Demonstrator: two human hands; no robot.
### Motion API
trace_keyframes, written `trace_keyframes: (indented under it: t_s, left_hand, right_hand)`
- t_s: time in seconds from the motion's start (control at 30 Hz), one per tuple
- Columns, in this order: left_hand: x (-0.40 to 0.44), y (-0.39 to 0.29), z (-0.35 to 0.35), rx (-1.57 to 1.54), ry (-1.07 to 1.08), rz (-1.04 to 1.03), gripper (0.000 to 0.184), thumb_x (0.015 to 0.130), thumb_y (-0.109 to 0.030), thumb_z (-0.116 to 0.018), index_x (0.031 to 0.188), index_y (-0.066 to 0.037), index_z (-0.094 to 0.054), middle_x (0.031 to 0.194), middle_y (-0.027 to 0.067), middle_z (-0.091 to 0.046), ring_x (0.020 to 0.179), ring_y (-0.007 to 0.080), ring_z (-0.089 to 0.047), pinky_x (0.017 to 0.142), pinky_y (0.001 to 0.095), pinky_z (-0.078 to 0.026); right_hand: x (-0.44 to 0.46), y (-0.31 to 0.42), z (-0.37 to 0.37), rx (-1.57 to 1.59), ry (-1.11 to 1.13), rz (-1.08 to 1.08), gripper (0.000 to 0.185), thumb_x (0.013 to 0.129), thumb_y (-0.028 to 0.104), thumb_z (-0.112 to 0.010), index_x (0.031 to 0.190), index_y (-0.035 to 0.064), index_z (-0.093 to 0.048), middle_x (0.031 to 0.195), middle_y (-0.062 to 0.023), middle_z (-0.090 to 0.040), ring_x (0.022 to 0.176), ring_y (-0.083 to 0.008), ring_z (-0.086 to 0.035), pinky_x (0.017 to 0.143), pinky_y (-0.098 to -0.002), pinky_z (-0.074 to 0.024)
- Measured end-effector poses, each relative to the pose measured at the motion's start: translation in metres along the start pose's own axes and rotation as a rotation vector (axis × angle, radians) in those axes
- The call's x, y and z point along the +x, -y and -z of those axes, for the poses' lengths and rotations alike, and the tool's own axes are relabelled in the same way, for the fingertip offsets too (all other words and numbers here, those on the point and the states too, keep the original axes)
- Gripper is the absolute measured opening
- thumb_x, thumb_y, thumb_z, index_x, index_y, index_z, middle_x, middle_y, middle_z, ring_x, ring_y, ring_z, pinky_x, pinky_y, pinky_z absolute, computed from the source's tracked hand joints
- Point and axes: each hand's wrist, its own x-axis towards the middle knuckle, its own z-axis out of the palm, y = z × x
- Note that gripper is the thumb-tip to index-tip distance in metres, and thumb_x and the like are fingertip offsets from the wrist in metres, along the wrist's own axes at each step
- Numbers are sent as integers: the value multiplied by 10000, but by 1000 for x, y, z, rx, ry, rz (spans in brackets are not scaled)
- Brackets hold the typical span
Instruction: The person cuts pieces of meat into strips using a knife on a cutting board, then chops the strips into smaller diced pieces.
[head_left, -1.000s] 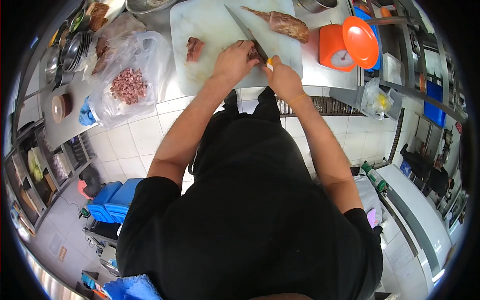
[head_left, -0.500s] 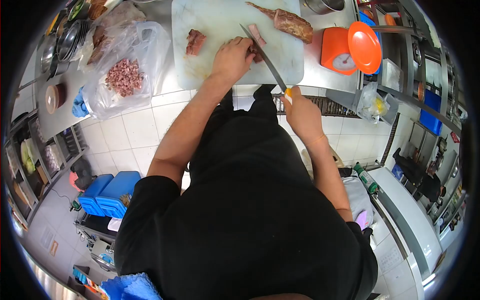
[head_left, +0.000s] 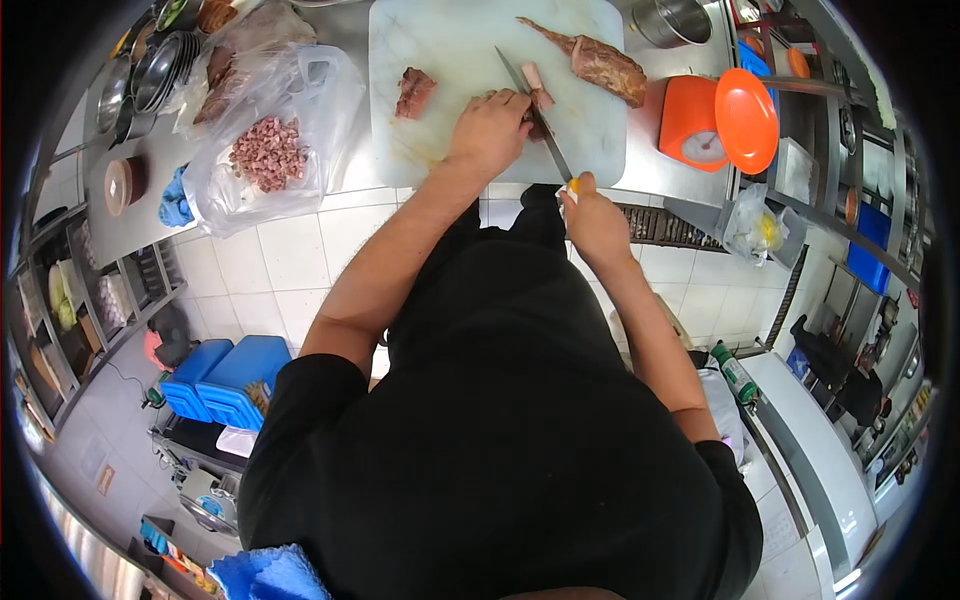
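Observation:
On the white cutting board (head_left: pixel 480 60), my left hand (head_left: pixel 490 130) has its fingers curled over a piece of cured meat, mostly hidden beneath them. My right hand (head_left: pixel 600 222) grips a long knife (head_left: pixel 548 135) by its yellow and white handle. The blade slants across the board, touching or very near the left fingertips. Just right of the blade lies a narrow strip of meat (head_left: pixel 536 84). A reddish meat chunk (head_left: pixel 415 92) rests to the left of my left hand. Farther right is a large brown smoked piece of meat (head_left: pixel 608 70) with a thin tapering end.
Diced meat (head_left: pixel 268 153) lies in a clear plastic bag (head_left: pixel 325 105) left of the board. A lidded tub (head_left: pixel 122 187) and blue cloth (head_left: pixel 175 200) sit at the left. An orange scale (head_left: pixel 690 125) with an orange plate (head_left: pixel 747 120) and a metal pot (head_left: pixel 672 22) stand right.
The view has shifted, so the whole counter appears farther right and lower. Relative to the board, my right hand and the knife handle have moved left. My left hand stays on the meat.

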Motion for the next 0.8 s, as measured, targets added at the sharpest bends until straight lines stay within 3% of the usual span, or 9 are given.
trace_keyframes:
  t_s: [0.27,0.33,0.47,0.53,0.57,0.63,0.67,0.8]
  left_hand:
    - [0,1,0,26,80,33,276,851,-169,-769,1103,-77,-704,1081,154,-733,1047,376,-689,948,489,-546]
    - [-5,4,0,-61,-10,-7,259,859,-163,-759,1098,-81,-700,1082,160,-732,1040,386,-689,941,496,-545]
    - [-6,13,-6,-202,-38,-75,133,840,-193,-731,905,-84,-694,939,149,-732,960,358,-708,886,499,-550]
    - [-3,20,-18,-232,-50,-92,140,818,-199,-703,894,-81,-706,904,177,-736,865,386,-721,817,516,-564]
    - [-3,24,-28,-256,-79,12,137,815,-194,-701,893,-81,-693,889,174,-722,877,380,-715,816,512,-556]
    - [-4,24,-20,-165,-194,-93,90,853,-159,-673,875,-73,-660,900,169,-680,892,398,-672,860,513,-529]
    - [-1,23,-22,-107,-49,1,166,844,-121,-712,1001,-82,-677,1031,149,-682,1050,386,-653,948,517,-510]
    - [4,17,-20,-68,-28,38,151,867,-153,-715,998,-84,-684,1010,141,-681,1023,365,-671,940,504,-520]
  right_hand:
    - [43,24,4,76,-10,-16,390,1080,325,-558,1284,-1,-494,941,-309,-740,901,-523,-722,812,-611,-559]
    - [40,25,6,76,-30,-15,436,1075,342,-562,1329,-6,-493,957,-318,-739,912,-526,-721,822,-610,-561]
    - [42,14,-3,84,-95,30,445,1084,371,-538,1322,-5,-524,976,-322,-739,938,-526,-716,834,-611,-556]
    - [38,10,-2,109,-96,43,495,1076,428,-544,1324,1,-581,983,-327,-736,924,-530,-711,816,-621,-553]
    - [38,5,-8,135,-126,101,516,1072,438,-549,1335,-6,-580,982,-309,-745,921,-525,-716,812,-621,-555]
    - [28,15,4,92,-92,46,503,1058,384,-587,1339,-32,-556,971,-315,-740,905,-523,-719,794,-618,-557]
    - [28,10,-3,82,-129,80,486,1043,341,-623,1332,-38,-531,969,-326,-737,903,-526,-718,791,-615,-557]
    - [26,2,-15,75,-161,92,490,1037,303,-633,1348,-51,-500,969,-309,-745,913,-520,-722,812,-601,-559]
